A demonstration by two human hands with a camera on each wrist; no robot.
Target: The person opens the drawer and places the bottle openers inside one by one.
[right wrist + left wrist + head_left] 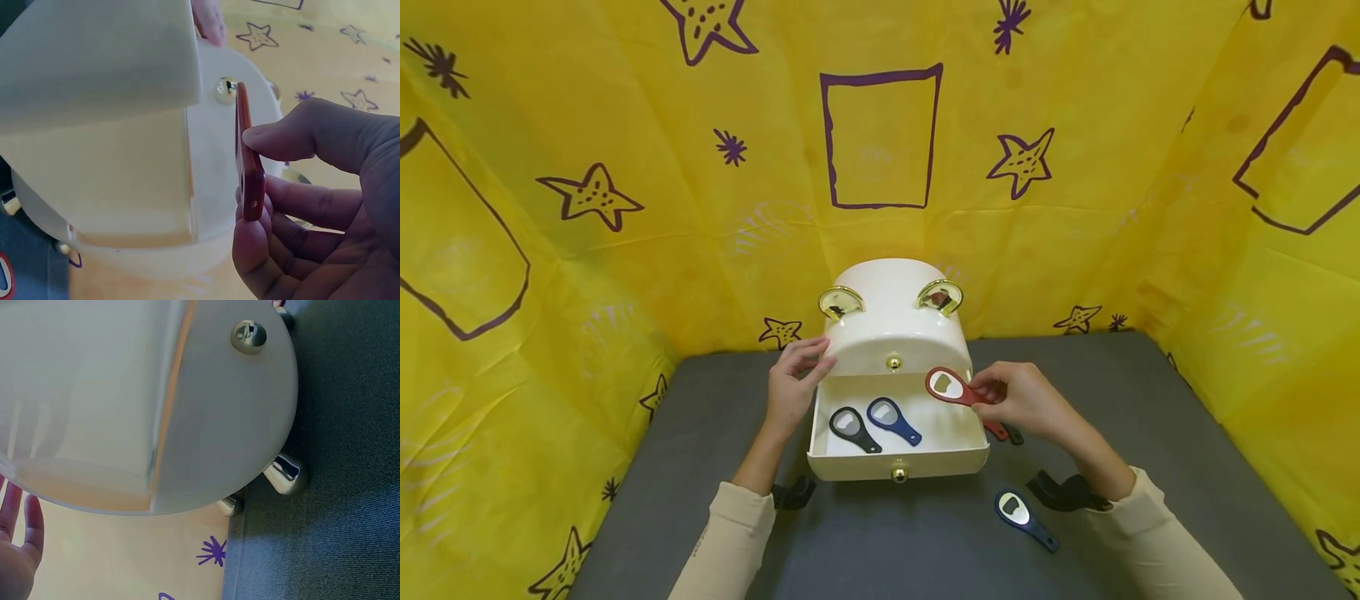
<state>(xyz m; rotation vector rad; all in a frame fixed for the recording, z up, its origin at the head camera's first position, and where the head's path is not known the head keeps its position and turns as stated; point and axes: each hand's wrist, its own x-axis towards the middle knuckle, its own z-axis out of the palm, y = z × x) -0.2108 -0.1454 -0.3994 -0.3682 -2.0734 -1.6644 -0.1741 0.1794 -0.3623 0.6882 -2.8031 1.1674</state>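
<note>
A white cabinet point(891, 312) with gold ears stands with its drawer point(857, 468) pulled out. My left hand point(790, 390) touches the cabinet's left side with fairly straight fingers. Over the drawer's right part, my right hand point(1022, 402) pinches a red bottle opener point(957, 392) by its handle; the right wrist view shows the red opener point(253, 178) edge-on between thumb and fingers. Inside the drawer lie a black bottle opener point(850, 427) and a blue bottle opener point(895, 419). Another red opener point(997, 430) and a black one point(1015, 435) are partly hidden below my right hand.
Another blue bottle opener point(1026, 521) lies on the grey table point(880, 550), right of the drawer and nearer me. A gold knob point(899, 474) sticks out from the drawer front. Yellow patterned cloth point(880, 142) walls the table at the back and sides.
</note>
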